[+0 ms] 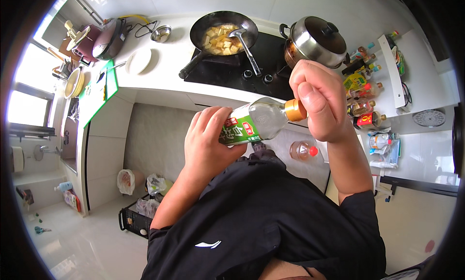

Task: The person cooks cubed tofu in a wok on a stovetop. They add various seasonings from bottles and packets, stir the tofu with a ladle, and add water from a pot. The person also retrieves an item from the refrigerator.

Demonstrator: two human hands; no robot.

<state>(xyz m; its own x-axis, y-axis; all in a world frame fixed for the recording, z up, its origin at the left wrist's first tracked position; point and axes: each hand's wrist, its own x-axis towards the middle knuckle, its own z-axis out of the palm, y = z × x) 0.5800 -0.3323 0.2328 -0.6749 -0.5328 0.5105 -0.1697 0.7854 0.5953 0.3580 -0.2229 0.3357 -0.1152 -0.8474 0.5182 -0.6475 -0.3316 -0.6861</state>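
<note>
My left hand (214, 140) is wrapped around the body of a clear bottle (267, 116) with a green label, held tilted in front of my chest. At its orange-gold cap (295, 110) is my right hand (319, 98), with thumb and curled fingers against the cap's end. Beyond them, a black wok (194, 29) on the black cooktop (225, 75) holds tofu-like cubes (223, 40) in brown sauce. A metal spatula (247, 51) rests in the wok, its handle reaching over the cooktop. To the right stands a lidded steel pot (308, 44).
Several seasoning bottles (367, 120) line the right counter. A white plate (138, 61), a small steel bowl (161, 33) and a green cutting board (92, 105) lie on the left counter. A red-capped plastic bottle (300, 150) stands on the floor, near a bin (127, 182) and black crate (134, 220) further left.
</note>
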